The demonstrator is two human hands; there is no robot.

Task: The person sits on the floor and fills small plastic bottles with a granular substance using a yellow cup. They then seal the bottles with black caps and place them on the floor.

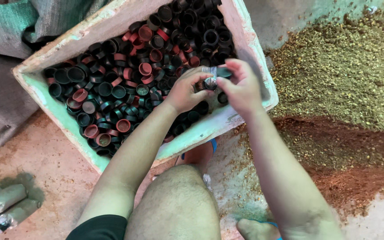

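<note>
Left hand (186,91) and right hand (241,86) pinch black cap (210,82) between fingertips, above box (250,44)

I see the scene under soft, even light that seems to fall from above, bright enough to read colours well. The white foam box (250,53) serves as my landmark: its near rim is pale and nearly washed out, while the dark caps (112,89) inside it soak up light and lose detail in their hollows. The hands (214,86) over its near right corner are slightly smeared, and the small thing between them is hard to read. Right of the box the granular heap (347,71) looks crisp. Left of the box the cloth (5,26) sits dimmer. Shadows lie faint and short below the box.
</note>
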